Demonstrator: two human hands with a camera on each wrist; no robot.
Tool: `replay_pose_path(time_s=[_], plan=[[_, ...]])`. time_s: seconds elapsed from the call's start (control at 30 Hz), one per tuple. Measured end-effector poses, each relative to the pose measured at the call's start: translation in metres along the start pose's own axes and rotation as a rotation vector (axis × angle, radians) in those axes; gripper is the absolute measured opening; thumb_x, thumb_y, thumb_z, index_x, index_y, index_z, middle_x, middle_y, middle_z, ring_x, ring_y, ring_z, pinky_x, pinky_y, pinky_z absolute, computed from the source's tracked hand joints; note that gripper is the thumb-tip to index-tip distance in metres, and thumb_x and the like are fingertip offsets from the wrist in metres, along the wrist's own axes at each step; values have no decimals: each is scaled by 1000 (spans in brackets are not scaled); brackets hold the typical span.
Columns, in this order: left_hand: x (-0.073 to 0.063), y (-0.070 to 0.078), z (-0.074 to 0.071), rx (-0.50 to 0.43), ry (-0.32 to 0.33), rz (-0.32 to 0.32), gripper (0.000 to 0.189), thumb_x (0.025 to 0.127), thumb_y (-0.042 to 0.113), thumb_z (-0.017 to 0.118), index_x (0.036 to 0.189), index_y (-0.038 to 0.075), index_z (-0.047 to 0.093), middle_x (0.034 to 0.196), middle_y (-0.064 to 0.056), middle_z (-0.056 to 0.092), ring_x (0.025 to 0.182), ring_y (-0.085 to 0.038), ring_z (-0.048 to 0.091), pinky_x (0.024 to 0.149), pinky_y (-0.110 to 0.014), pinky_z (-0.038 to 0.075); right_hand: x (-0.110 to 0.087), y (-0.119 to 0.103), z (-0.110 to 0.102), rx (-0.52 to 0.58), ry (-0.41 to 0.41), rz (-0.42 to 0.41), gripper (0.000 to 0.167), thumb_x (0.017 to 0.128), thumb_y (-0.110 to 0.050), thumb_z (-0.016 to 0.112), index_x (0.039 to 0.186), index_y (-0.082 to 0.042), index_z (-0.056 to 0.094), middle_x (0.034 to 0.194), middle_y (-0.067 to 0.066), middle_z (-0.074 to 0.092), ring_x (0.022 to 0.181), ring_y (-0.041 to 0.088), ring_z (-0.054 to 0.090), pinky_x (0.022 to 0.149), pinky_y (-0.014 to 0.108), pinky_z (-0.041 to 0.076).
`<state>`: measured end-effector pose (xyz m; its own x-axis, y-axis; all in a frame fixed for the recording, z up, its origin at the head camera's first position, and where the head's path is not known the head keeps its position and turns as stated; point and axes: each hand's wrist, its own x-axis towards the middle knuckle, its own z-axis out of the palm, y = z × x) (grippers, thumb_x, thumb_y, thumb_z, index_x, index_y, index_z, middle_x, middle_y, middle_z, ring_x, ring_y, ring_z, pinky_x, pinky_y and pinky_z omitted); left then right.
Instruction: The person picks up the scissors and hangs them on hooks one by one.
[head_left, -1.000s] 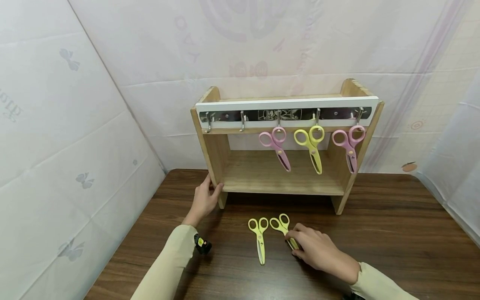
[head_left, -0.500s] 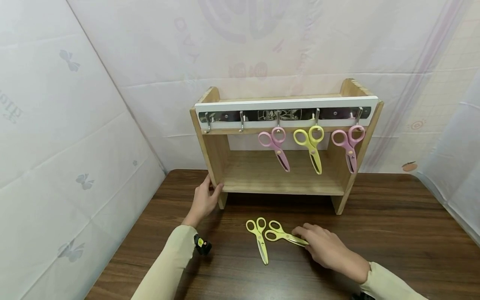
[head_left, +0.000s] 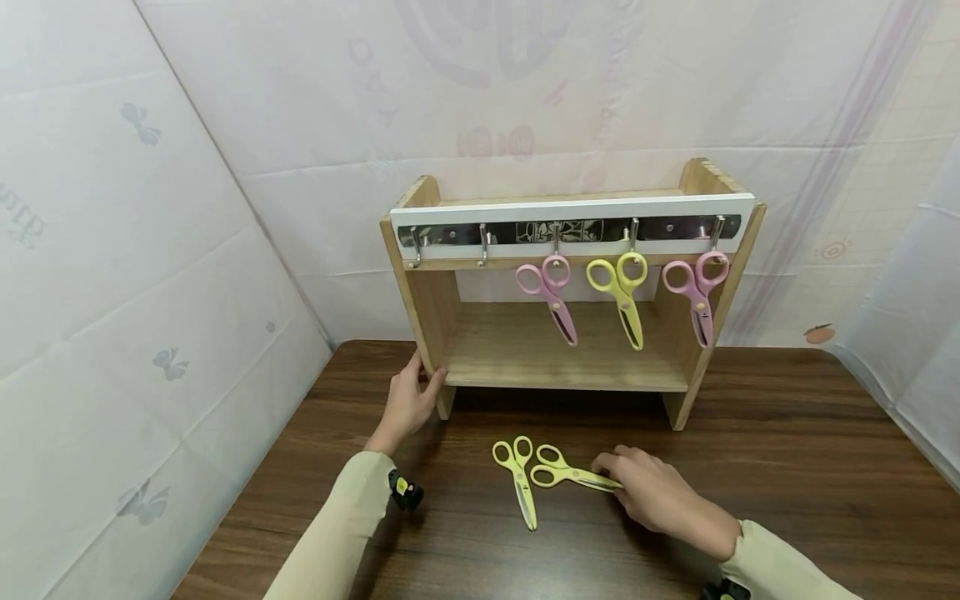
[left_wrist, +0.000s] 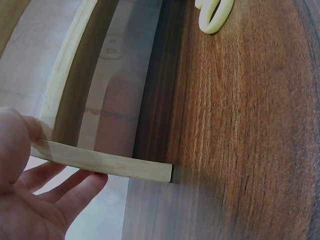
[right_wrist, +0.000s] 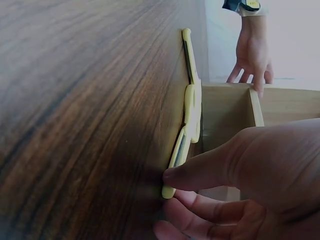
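My left hand [head_left: 407, 402] grips the lower left side panel of a small wooden shelf [head_left: 562, 342], its thumb over the front edge and its fingers behind, as the left wrist view shows on the panel [left_wrist: 105, 162]. My right hand [head_left: 662, 493] pinches the blade tip of yellow scissors [head_left: 574, 473] between thumb and fingers. These scissors lie on the table, their handle loops pointing left; in the right wrist view the thumb rests on their tip [right_wrist: 170, 189]. Left of them lies a second pair of yellow scissors [head_left: 519, 475], loops toward the shelf.
A hook rail [head_left: 465, 233] runs across the shelf's top. From it hang pink scissors [head_left: 553, 292], yellow scissors [head_left: 622, 292] and another pink pair [head_left: 699, 292]; its two left hooks [head_left: 483, 246] carry nothing. The brown wooden table [head_left: 795, 450] meets cloth-covered walls [head_left: 337, 208].
My right hand has moved slightly right, turning the right-hand yellow scissors from slanted to nearly sideways. The other loose pair has tilted a little. My left hand stays on the shelf.
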<state>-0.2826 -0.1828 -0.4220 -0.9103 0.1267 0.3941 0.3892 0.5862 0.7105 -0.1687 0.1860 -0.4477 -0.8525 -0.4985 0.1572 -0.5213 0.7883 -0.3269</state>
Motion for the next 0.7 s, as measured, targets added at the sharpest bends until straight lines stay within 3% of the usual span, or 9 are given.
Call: replay_pose_path(time_s=[0.27, 0.47, 0.7], plan=[[-1, 1, 0, 10, 13, 16, 51, 107, 16, 58, 153, 1, 41, 131, -29, 62, 116, -44, 65, 84, -53, 61, 6, 4, -1, 37, 23, -43, 32, 79, 12, 77, 97, -14, 71, 80, -5, 55, 68, 8, 53, 53, 24, 45], [-1, 0, 0, 9, 8, 4, 51, 107, 18, 58, 154, 3, 41, 132, -28, 62, 117, -42, 65, 85, -52, 61, 6, 5, 2, 53, 69, -74, 30, 78, 11, 80, 84, -16, 69, 78, -6, 53, 67, 6, 54, 52, 23, 46], [-1, 2, 0, 3, 10, 14, 50, 107, 17, 58, 152, 2, 43, 131, -28, 62, 116, -42, 65, 85, -52, 61, 5, 7, 7, 45, 110, -79, 29, 76, 9, 83, 80, -16, 68, 77, -9, 56, 68, 7, 56, 54, 24, 48]])
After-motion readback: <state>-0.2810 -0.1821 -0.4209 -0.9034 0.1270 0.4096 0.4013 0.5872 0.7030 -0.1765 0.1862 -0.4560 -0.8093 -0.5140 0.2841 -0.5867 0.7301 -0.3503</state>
